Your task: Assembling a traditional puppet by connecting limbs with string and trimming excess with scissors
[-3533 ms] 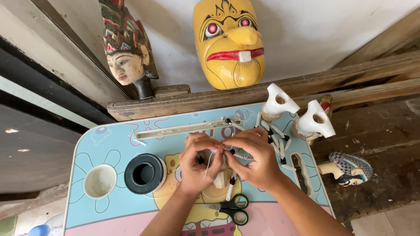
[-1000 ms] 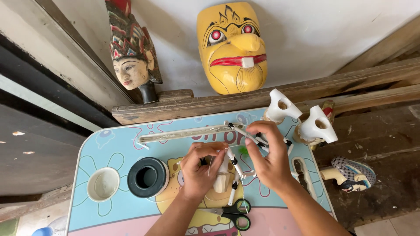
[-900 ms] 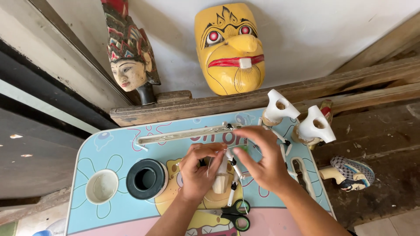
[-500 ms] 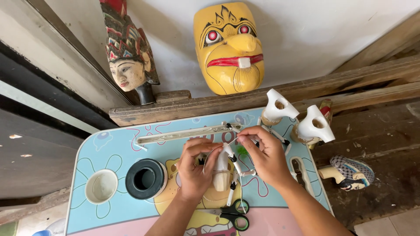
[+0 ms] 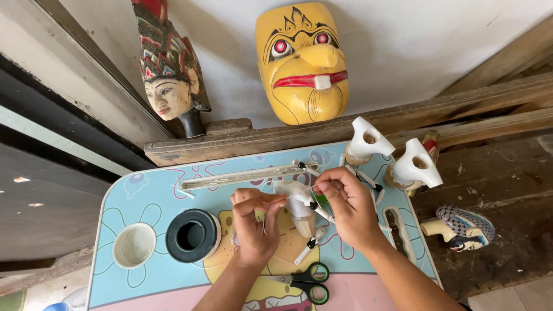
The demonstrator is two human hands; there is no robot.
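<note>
My left hand (image 5: 253, 227) and my right hand (image 5: 348, 207) meet over a small blue table (image 5: 144, 190) printed with cartoon flowers. A thin pale thread (image 5: 292, 193) runs taut between the pinched fingers of both hands. Just under it lies a white jointed puppet arm (image 5: 299, 207) with black pins, touching my right hand's fingers. Green-handled scissors (image 5: 308, 282) lie near the table's front edge, below my wrists.
A black tape roll (image 5: 192, 235) and a small white cup (image 5: 134, 246) sit at the left. Two white carved puppet torsos (image 5: 389, 155) stand at the table's right corner. A yellow mask (image 5: 302, 60) and a carved head (image 5: 170, 75) lean on the wall. A painted puppet head (image 5: 461, 227) lies on the floor.
My right hand came back from the upper right toward the left hand. The thread between them is now drawn tight. My left hand has shifted slightly left and its fingers are curled tighter.
</note>
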